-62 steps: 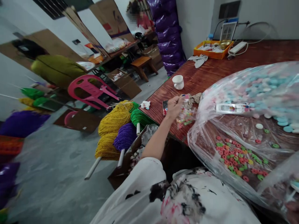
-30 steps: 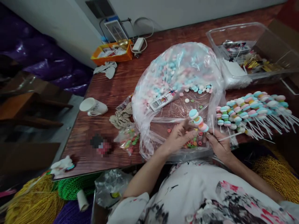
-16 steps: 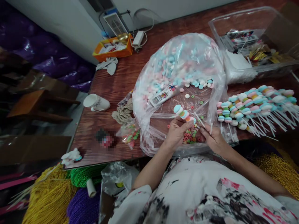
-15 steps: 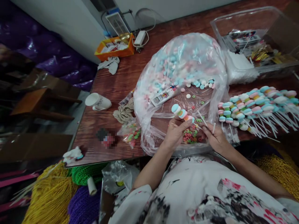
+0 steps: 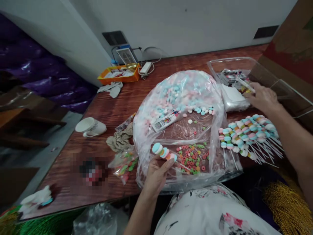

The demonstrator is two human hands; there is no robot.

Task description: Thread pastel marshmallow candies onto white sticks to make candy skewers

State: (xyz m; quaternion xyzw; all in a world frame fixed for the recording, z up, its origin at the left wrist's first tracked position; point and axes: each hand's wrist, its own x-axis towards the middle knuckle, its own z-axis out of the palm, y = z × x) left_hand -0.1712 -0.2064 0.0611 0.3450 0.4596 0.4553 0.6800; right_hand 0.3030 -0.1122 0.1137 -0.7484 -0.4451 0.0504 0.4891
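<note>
My left hand [image 5: 156,173] is closed on a candy skewer [image 5: 164,152], pinching its lower end. The skewer carries blue, white and pink marshmallow-like discs with coloured rings between, and its white stick points down right. Over the clear plastic box [image 5: 246,60], my right hand [image 5: 264,97] has its fingers closed on a white stick [image 5: 245,84]. Just left of that hand is a bag of white sticks [image 5: 232,94]. A plastic bag [image 5: 215,147] spreads before me, with loose discs [image 5: 186,88] at its back and small coloured rings [image 5: 193,159] at its front.
Finished candy skewers [image 5: 246,132] lie piled at right. A white mug [image 5: 90,126], a crumpled cloth [image 5: 119,138] and a small bag of rings [image 5: 126,161] lie at left. Behind stand an orange tray [image 5: 119,79] and a power adapter [image 5: 146,68]. A cardboard box [image 5: 288,49] rises at right.
My right hand has moved from beside the skewer, where it held white sticks, to the plastic box at right. My left hand still holds the skewer. The view has tilted up.
</note>
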